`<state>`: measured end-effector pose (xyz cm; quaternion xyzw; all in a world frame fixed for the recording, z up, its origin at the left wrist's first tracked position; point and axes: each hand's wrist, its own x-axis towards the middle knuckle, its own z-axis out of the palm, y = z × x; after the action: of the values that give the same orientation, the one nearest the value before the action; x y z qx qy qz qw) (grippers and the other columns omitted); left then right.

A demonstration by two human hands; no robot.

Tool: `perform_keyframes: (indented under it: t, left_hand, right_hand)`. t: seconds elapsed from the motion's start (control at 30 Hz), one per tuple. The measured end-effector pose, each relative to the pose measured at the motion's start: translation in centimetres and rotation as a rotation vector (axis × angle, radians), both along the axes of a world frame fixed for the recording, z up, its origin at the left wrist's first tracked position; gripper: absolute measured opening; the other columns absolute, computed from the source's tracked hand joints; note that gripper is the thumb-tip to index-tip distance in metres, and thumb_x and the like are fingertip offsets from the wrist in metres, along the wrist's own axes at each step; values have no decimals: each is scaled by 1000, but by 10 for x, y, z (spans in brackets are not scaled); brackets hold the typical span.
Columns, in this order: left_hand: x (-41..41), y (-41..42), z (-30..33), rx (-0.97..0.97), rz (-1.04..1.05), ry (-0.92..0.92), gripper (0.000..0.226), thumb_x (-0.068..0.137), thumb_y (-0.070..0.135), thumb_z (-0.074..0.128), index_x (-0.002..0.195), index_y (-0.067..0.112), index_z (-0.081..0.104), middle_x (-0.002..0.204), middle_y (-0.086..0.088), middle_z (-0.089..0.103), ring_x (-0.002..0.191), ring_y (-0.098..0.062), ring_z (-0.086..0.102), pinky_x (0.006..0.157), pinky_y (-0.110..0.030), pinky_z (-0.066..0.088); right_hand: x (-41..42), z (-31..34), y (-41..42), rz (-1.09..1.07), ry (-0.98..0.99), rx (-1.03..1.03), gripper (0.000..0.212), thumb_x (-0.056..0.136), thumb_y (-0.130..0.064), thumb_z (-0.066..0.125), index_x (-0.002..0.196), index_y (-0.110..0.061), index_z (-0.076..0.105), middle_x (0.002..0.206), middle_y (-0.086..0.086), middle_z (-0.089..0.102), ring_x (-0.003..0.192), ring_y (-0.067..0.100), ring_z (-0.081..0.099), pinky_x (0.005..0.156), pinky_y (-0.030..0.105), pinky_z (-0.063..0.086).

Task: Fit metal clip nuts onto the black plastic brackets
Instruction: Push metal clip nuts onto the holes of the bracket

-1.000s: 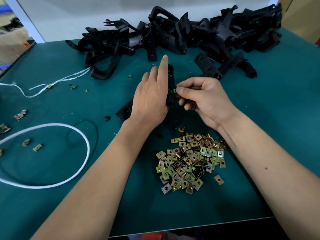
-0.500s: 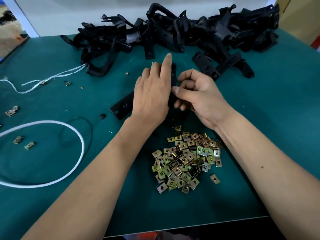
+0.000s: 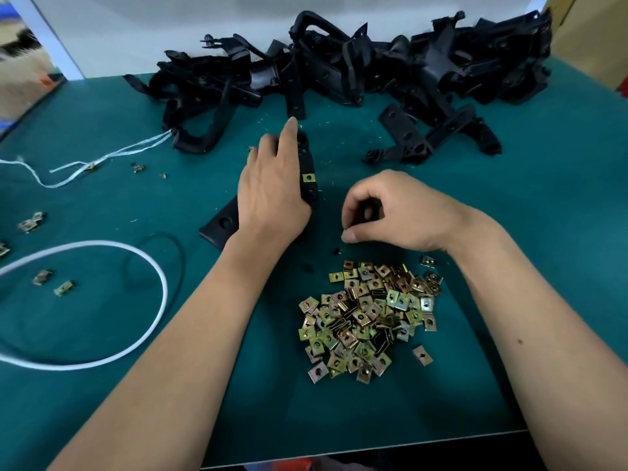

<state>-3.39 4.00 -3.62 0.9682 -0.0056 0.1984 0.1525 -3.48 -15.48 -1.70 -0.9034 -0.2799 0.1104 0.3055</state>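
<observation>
Black brackets [image 3: 356, 69], brassy clip nuts [image 3: 368, 321], teal table [image 3: 543, 232]

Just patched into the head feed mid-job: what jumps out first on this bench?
A glinting heap of metal clip nuts lies on the green table between the forearms. Just beyond it, the left hand presses a black bracket that already carries one fitted clip nut, while the right hand hovers curled above the heap. A tangled pile of black brackets fills the far edge.
</observation>
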Motion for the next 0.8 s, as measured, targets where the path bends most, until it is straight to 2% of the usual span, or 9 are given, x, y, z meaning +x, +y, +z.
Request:
perform_keyframes:
  t: [0.13,0.2,0.3,0.47,0.57,0.63,0.7,0.8]
  left_hand:
    - [0,1,-1,-23,-29,29,98,76,-3,69,159,17,22,136,-13,45,120,-36,51,95,-43,43]
    - [0,2,-2,-16,-35,37,96,78,-4,68,160,14,21,136,-15,46,119,-38,51,95,-44,43]
    - [1,4,-2,4,-23,37,94,79,-5,67,159,12,21,136,-16,47,119,-39,52,97,-46,43]
    - [2,3,-3,-6,-14,42,94,77,-4,69,158,14,24,134,-16,48,120,-38,52,98,-45,43]
    - [3,3,-4,-24,-20,32,91,79,0,70,157,15,26,135,-14,49,121,-37,52,98,-44,44]
    - [4,4,-5,-50,-27,18,86,83,8,71,156,17,27,135,-13,49,120,-36,52,95,-44,44]
    - [3,5,-5,-56,-37,7,86,82,15,75,155,17,29,135,-13,50,119,-36,53,92,-44,44]
    - [2,5,-4,-39,-51,-8,89,78,10,77,154,15,31,134,-14,50,117,-37,54,89,-43,45]
  right_hand:
    - [-5,3,5,-32,-184,30,23,78,-35,88,92,-29,72,90,-16,65,82,0,58,72,18,43]
    - [-9,7,8,73,-88,41,27,73,-43,89,92,-33,73,92,-18,64,89,-1,58,75,15,44]
    - [-16,7,16,220,11,-112,25,69,-51,88,86,-39,75,94,-18,60,100,-3,47,83,16,41]
    - [-18,8,17,250,41,-156,15,77,-44,86,76,-37,73,95,-15,60,102,-6,41,86,20,37]
    - [-18,9,18,237,-13,-158,14,81,-40,83,77,-35,71,95,-14,61,103,-2,45,99,27,36]
    - [-18,11,18,196,-75,-56,13,85,-37,81,79,-33,71,92,-14,64,100,0,50,95,24,38]
    - [-16,14,16,126,-75,129,10,89,-29,78,83,-28,70,88,-12,70,92,2,61,86,18,45]
    - [-11,10,13,-16,17,424,8,98,-14,68,91,-10,65,84,1,76,74,14,71,64,27,54]
